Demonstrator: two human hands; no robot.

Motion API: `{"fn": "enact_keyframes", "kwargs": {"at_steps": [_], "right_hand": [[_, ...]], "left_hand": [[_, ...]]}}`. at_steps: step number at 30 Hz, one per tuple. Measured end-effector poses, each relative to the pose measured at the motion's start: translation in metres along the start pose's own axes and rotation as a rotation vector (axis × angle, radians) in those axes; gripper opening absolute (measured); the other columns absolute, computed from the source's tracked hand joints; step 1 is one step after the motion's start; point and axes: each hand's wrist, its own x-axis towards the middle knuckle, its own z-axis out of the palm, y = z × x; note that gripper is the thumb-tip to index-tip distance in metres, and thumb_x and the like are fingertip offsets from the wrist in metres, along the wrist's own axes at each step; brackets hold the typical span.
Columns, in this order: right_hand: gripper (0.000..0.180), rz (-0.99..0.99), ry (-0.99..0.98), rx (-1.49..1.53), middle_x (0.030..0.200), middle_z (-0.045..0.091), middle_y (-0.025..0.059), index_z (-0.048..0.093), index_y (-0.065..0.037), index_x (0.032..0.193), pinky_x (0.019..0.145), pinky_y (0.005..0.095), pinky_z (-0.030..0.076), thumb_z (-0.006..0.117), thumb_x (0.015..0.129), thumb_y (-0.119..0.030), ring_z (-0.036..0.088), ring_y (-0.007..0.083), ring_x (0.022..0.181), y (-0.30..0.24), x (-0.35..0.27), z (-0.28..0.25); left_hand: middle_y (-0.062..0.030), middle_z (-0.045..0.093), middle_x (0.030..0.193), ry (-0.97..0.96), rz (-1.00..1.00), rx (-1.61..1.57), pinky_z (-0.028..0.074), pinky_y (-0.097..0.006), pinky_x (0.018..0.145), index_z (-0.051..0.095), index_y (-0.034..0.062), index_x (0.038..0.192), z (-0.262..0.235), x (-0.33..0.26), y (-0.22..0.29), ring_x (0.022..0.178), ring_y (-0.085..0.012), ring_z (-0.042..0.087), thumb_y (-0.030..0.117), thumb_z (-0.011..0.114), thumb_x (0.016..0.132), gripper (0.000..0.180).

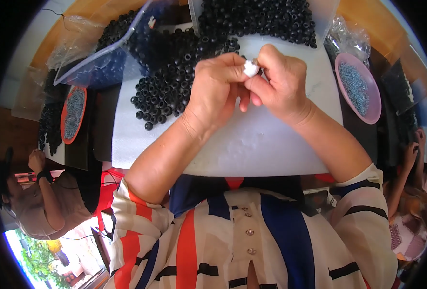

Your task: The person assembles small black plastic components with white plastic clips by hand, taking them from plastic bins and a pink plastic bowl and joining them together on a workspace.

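A clear bag point(73, 36) lies far left by an orange dish point(72, 113); a pink dish point(358, 86) sits right. My left hand point(216, 91) and right hand point(281, 84) pinch a small white piece point(251, 68) together above the white board point(252, 144), beside black beads point(170, 82).

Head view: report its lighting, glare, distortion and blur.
Head view: bright, even daylight; the small white piece between the left hand and right hand is nearly blown out; fisheye bends the white foam board edge, black corners surround; heap of black ring-shaped beads stays sharp.
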Motion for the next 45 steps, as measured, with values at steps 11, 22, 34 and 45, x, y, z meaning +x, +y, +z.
{"fn": "enact_keyframes", "kwargs": {"at_steps": [11, 22, 34, 45], "right_hand": [[0.033, 0.018, 0.215, 0.134, 0.06, 0.052, -0.0006, 0.061, -0.003, 0.099, 0.054, 0.0199, 0.039, 0.081, 0.075, -0.014, 0.045, 0.0055, 0.054, 0.004, 0.026, -0.031], [0.012, 0.24, 0.415, 0.463, 0.064, 0.056, 0.0012, 0.059, -0.001, 0.089, 0.045, 0.0198, 0.036, 0.068, 0.082, 0.002, 0.048, 0.0074, 0.048, -0.011, 0.048, -0.128], [0.01, 0.276, 0.535, 0.468, 0.069, 0.061, 0.0016, 0.064, 0.001, 0.093, 0.05, 0.0196, 0.034, 0.067, 0.083, 0.002, 0.053, 0.007, 0.054, 0.034, 0.0, -0.124], [0.009, 0.164, 0.489, 0.515, 0.07, 0.057, -0.0022, 0.057, -0.004, 0.085, 0.049, 0.0172, 0.037, 0.064, 0.087, 0.001, 0.047, 0.0025, 0.056, 0.007, 0.0, -0.132]], "left_hand": [[-0.0213, 0.067, 0.076, 0.242, 0.706, 0.249, 0.047, -0.026, 0.044, 0.063, -0.0093, 0.09, 0.007, -0.02, 0.073, 0.057, -0.0232, 0.065, 0.004, 0.056, 0.089, 0.015], [-0.0105, 0.07, 0.094, 0.615, 1.183, 1.928, 0.052, -0.031, 0.076, 0.07, 0.0028, 0.1, -0.049, 0.006, 0.156, 0.087, -0.0202, 0.067, 0.004, 0.063, 0.081, 0.02], [-0.0149, 0.039, 0.148, -0.624, 0.858, 1.841, 0.026, -0.053, 0.111, 0.045, 0.0047, 0.139, 0.075, 0.052, -0.074, 0.138, -0.0343, 0.033, 0.058, 0.051, 0.088, 0.073], [-0.0109, 0.04, 0.148, -0.464, 0.738, 2.138, 0.025, -0.051, 0.113, 0.045, 0.0078, 0.14, 0.033, 0.035, -0.036, 0.14, -0.0306, 0.031, 0.057, 0.048, 0.09, 0.071]]}}
